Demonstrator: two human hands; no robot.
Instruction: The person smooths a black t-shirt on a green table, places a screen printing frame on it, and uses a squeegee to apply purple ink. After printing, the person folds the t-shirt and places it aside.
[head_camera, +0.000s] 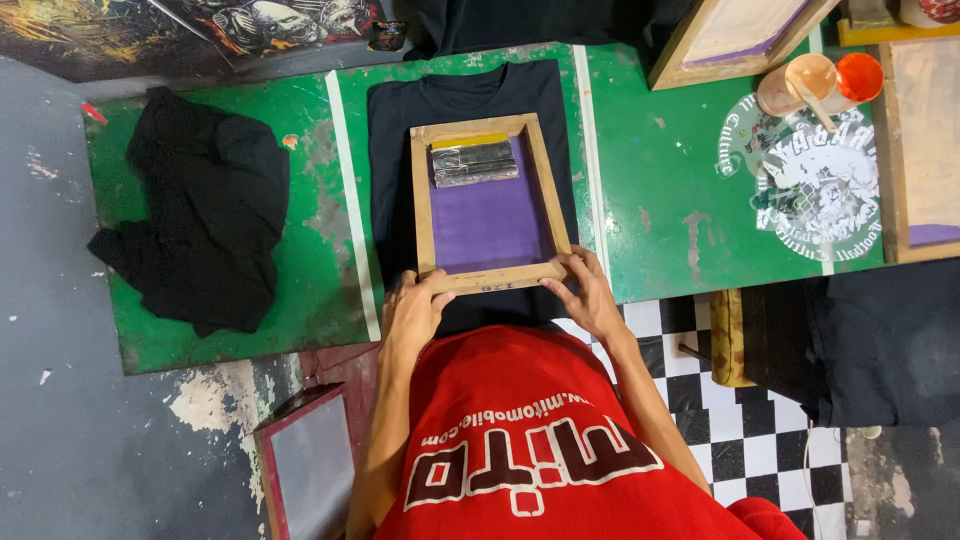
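nearest the camera is the person's red shirt (560, 440) with white lettering, both bare arms reaching forward from it. the left hand (415, 310) is closed on the near left corner of a wooden screen-printing frame (488, 277), fingers curled over the near rail; the right hand (588, 295) grips the near right corner of the same rail, fingertips (568, 263) on the wood. the frame lies flat on a black t-shirt (390, 170) spread on the green tabletop (670, 190), the shirt's collar pointing away from the person and its hem hanging over the near edge. inside the frame the purple mesh (490, 220) shows, and at its far end a squeegee (474, 163) smeared with silvery grey ink lies across the mesh, with a yellow strip (468, 141) just behind it. white tape lines (350, 190) run across the tabletop on each side of the shirt. well to the left a crumpled black garment (205, 225) sits on the worn green paint. to the right a white printed emblem (815, 190) marks the tabletop, and beyond it stand a tan cup with a stick (800, 85) and an orange cup (860, 75), touching each other. another wooden frame (735, 35) leans at the far edge. on the floor by the person's left side lies a red-edged frame (305, 465), and black-and-white checkered tiles (740, 440) show at the right
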